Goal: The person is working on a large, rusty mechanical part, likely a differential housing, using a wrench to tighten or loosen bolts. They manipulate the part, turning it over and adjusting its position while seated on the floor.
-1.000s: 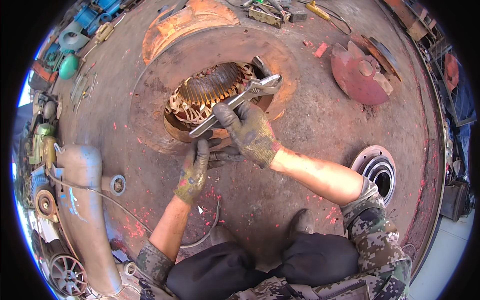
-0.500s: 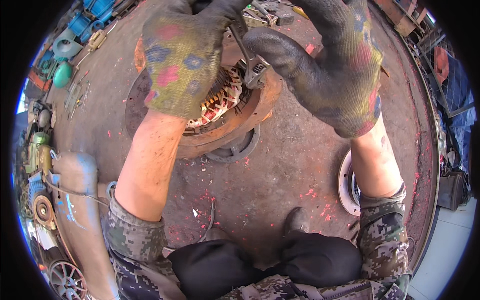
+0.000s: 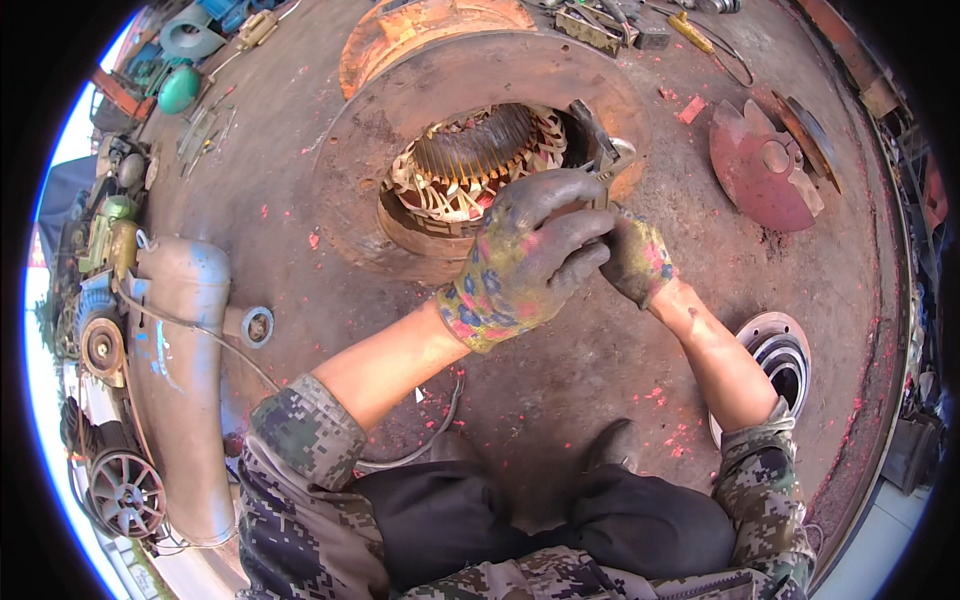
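On the floor ahead of me lies a rusty motor housing (image 3: 360, 170) with a round opening. Inside it sit wire windings (image 3: 480, 165) bound with pale lacing around a dark slotted core. My left hand (image 3: 525, 255), in a dirty patterned glove with dark fingers, is curled at the housing's near right rim, closed around an adjustable wrench (image 3: 612, 160). The wrench's jaw shows above the fingers; its handle is mostly hidden. Against those fingers my right hand (image 3: 640, 258), gloved alike, is bent closed. Left fingers cover what it grips.
A grey cylinder (image 3: 185, 400) with blue paint lies at left beside a spoked wheel (image 3: 127, 493). Right of the housing are a reddish broken disc (image 3: 755, 175) and a flanged ring (image 3: 790, 375). A tool tray (image 3: 590, 30) stands at the far side. A cable (image 3: 445, 420) runs near my feet.
Both hands have come down and drawn together at the housing's near right side. The view has shifted, showing more of the housing. The wrench's jaw now points up above my left fingers.
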`<state>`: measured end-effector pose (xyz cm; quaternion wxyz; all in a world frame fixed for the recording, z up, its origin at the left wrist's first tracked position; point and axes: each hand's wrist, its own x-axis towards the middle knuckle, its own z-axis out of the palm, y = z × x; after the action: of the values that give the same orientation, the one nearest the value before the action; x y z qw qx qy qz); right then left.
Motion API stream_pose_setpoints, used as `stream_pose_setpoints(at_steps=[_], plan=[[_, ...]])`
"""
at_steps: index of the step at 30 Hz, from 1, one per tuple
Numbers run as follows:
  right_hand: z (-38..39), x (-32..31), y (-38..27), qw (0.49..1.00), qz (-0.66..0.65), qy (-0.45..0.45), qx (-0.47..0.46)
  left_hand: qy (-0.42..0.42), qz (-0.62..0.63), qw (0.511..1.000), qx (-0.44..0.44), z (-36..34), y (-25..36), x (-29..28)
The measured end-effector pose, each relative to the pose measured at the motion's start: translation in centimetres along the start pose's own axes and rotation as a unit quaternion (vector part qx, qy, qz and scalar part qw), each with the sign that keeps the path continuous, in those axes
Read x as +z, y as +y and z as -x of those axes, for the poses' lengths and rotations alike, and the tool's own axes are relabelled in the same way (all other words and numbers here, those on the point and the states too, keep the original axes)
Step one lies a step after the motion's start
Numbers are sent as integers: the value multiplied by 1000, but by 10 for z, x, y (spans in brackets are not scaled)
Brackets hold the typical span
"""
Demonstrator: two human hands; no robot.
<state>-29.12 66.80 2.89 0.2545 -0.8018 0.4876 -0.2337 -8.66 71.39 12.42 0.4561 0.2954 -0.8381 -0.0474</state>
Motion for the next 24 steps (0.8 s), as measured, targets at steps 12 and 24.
stream_pose_setpoints(at_steps=[12,24], plan=[[-22,-45,-176,967,-220,-35,-122,261,102,877,-391,25,7,-61],[-45,-223,-102,777,440,304,-332,96,-42,984,-144,-127,-3,49]])
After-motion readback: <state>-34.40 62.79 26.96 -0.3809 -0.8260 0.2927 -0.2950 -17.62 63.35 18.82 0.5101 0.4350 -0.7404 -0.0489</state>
